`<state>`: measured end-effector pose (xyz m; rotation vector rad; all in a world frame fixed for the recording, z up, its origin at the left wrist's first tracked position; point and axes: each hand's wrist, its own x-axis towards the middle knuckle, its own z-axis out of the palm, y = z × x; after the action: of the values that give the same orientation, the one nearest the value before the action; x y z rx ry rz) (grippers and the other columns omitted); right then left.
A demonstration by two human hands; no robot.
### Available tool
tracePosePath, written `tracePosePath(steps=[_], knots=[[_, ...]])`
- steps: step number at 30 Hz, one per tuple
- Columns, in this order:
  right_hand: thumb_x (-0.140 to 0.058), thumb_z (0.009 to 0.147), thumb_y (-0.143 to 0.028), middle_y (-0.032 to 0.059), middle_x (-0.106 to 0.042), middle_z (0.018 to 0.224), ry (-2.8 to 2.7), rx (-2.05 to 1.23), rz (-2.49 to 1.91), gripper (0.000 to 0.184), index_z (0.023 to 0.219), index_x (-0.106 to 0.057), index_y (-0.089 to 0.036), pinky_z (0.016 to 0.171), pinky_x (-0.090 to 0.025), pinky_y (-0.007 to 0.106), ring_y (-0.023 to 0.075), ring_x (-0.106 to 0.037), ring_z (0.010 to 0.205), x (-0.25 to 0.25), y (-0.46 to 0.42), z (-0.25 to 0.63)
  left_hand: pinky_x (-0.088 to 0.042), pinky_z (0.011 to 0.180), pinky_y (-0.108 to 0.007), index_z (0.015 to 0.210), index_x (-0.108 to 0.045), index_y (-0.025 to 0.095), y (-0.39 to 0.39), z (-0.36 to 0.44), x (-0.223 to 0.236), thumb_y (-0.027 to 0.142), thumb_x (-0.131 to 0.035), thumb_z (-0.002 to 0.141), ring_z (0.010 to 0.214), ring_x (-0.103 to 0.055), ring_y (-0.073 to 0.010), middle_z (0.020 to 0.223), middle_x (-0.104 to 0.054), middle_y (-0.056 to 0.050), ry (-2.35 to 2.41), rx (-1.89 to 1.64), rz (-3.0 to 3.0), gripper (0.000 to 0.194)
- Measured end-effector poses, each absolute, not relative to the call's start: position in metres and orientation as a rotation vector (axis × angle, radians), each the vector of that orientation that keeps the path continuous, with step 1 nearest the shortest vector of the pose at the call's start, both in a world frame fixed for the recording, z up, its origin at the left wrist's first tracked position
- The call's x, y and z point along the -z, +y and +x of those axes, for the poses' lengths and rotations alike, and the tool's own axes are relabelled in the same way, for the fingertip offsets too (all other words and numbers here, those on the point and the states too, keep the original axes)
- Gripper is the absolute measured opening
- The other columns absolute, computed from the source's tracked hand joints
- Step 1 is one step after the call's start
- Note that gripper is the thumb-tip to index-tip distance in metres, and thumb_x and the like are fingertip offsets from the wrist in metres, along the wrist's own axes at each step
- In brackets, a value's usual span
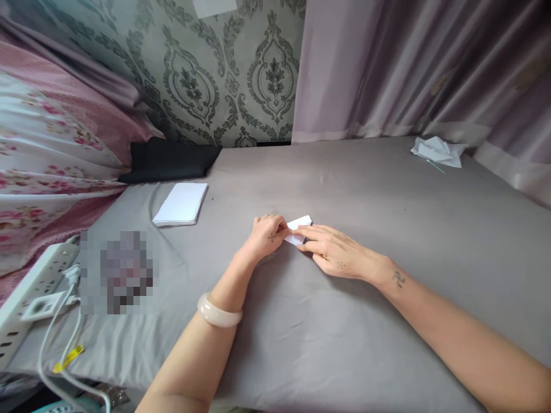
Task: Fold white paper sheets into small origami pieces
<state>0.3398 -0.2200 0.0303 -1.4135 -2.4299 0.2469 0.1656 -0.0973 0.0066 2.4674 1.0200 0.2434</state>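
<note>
A small folded white paper (300,223) lies on the grey sheet (344,189) in the middle of the view. My left hand (267,234) is curled at the paper's left edge, fingers closed and pressing on it. From the right, my right hand (333,249) lies flat with fingers stretched out and tips resting on the paper. A pale bangle (218,312) sits on my left wrist.
A stack of white paper (181,203) lies to the far left, beside a black cloth (170,160). Crumpled white paper (437,151) sits at the far right near the curtain (408,63). A white power strip (30,292) with cables and floral bedding (47,149) are at left.
</note>
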Motion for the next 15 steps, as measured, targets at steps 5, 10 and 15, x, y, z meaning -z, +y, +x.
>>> tracePosePath(steps=[5,10,15], knots=[[-0.04,0.079,0.001,0.0047,-0.057,0.135,-2.416,-0.298,-1.406,0.046,0.107,-0.068,-0.021,0.103,-0.045,0.039,0.0208,-0.055,0.12,-0.024,-0.217,0.346,-0.034,0.079,-0.037,0.079,-0.056,0.02,-0.098,0.167,-0.003,0.029,-0.047,0.089,0.088,-0.056,-0.0231,0.085,-0.065,-0.004,1.039,-0.242,2.496,0.016],[-0.04,0.078,0.001,0.0065,-0.055,0.137,-2.418,-0.221,-1.408,0.047,0.113,-0.065,-0.02,0.109,-0.04,0.042,0.0205,-0.049,0.129,-0.017,-0.219,0.344,-0.033,0.077,-0.036,0.082,-0.054,0.02,-0.099,0.166,0.004,0.03,-0.045,0.091,0.086,-0.055,-0.0226,0.087,-0.064,-0.004,1.032,-0.284,2.534,0.017],[-0.038,0.08,0.002,0.0076,-0.051,0.141,-2.439,-0.175,-1.458,0.048,0.116,-0.063,-0.019,0.11,-0.038,0.043,0.0209,-0.043,0.133,-0.016,-0.223,0.339,-0.036,0.078,-0.037,0.089,-0.056,0.019,-0.103,0.163,-0.003,0.032,-0.042,0.094,0.088,-0.054,-0.0228,0.092,-0.064,-0.006,1.042,-0.291,2.602,0.019]])
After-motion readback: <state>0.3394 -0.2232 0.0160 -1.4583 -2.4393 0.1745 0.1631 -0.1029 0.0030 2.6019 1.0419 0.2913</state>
